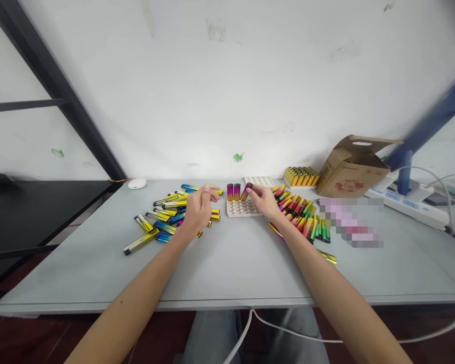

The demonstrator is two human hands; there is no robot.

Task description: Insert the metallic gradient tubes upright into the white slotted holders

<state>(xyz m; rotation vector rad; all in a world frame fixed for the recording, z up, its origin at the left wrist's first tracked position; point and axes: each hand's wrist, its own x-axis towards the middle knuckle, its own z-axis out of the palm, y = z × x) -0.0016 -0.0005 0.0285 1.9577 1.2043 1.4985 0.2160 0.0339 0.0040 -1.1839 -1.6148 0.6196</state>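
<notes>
My right hand (pixel 264 201) pinches a shiny purple-and-gold tube (pixel 245 192) with a black end, tilted over a white tray (pixel 244 213) of round holes. Two matching tubes (pixel 233 192) stand upright side by side in the tray's far left part. To the left of the tray, my left hand (pixel 200 206) hovers with loosely bent fingers apart and nothing visible in them. Below and beside it lies a loose pile of yellow and blue metallic tubes (pixel 167 212), partly hidden by the hand. Red, green and gold tubes (pixel 301 215) lie heaped beyond my right wrist.
Behind stand another holed tray (pixel 260 180) and a tray filled with gold tubes (pixel 302 177). An open cardboard box (pixel 345 172), a power strip (pixel 405 205) and white cables (pixel 449 212) are at the right. A small white case (pixel 137 184) sits back left on the grey table (pixel 227 273).
</notes>
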